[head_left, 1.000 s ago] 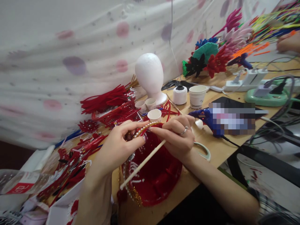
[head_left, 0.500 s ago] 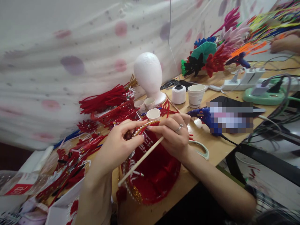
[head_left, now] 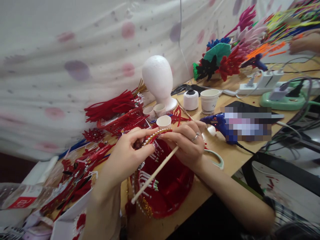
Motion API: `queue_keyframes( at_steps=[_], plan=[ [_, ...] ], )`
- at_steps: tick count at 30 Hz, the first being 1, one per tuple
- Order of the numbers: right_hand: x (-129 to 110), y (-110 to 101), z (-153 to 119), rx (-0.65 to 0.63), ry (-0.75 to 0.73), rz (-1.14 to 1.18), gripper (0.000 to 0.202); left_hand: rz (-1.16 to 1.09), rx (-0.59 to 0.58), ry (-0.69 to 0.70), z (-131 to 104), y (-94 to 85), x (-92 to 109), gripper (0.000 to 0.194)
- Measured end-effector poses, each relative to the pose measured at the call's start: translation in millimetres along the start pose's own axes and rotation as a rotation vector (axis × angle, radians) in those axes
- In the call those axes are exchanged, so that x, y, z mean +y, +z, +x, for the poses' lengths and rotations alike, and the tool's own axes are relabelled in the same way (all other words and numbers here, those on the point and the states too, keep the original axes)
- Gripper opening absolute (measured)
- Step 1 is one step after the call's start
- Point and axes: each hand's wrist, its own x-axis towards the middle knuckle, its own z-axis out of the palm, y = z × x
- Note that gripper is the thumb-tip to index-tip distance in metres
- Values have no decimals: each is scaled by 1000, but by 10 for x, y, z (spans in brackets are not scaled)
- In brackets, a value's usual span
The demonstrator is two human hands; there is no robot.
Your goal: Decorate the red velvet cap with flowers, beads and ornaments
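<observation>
A red headdress (head_left: 175,186) lies on the table with its hollow inside facing me, pearl and gold trim along its rim and white bead strings hanging within. My left hand (head_left: 132,150) pinches the trimmed rim at the upper left, fingers over the edge and thumb inside. A pale wooden stick (head_left: 155,175) passes through my right hand (head_left: 188,141), slanting down to the left across the opening. The right fingertips, closed, press at the trim close to the left hand's fingers. Those fingers partly hide the rim between them.
Behind the hands stand a white foam head (head_left: 158,78), paper cups (head_left: 163,122) and a thread spool (head_left: 190,100). A blue glue gun (head_left: 220,125) rests at the right beside power strips (head_left: 282,100). Red materials (head_left: 82,170) crowd the left. Another person's hand (head_left: 303,41) is at far right.
My right hand has shifted slightly right, and the stick's lower end has moved right with it. The white bead strings inside hang a little differently. My left hand keeps its hold.
</observation>
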Motion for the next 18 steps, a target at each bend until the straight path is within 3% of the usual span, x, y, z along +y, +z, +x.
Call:
queue_keyframes(
  at_steps=[10,18],
  plan=[
    [39,6,-90,1,1,31,27,3,19,-13,-14,23,15,42],
    [22,-4,-77,4,-77,8,23,14,23,8,-13,34,23,40]
  ],
)
